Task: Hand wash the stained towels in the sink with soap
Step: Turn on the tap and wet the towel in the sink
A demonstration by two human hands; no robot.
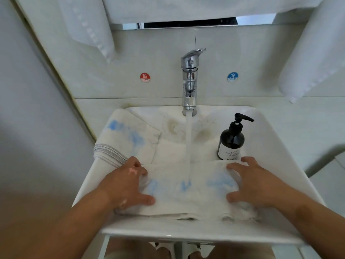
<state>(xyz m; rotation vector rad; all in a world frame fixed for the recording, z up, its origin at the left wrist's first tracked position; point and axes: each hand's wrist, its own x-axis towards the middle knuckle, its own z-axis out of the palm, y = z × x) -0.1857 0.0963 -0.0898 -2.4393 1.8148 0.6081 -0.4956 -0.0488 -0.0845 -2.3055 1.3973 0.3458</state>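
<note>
A white towel with blue stains (188, 191) is stretched across the front of the white sink (276, 165). Water runs from the chrome faucet (190, 81) onto its middle. My left hand (128, 182) grips the towel's left end, thumb on top and fingers curled round the edge. My right hand (252, 182) grips its right end the same way. A second white towel with blue stains (128, 135) lies over the sink's back left rim. A dark soap pump bottle (231, 139) stands upright in the sink at the back right, just behind my right hand.
White towels hang at the upper left (89, 28) and upper right (315, 53) of the tiled wall. Red HOT (145, 77) and blue COLD (232, 77) stickers flank the faucet. A wall stands close on the left.
</note>
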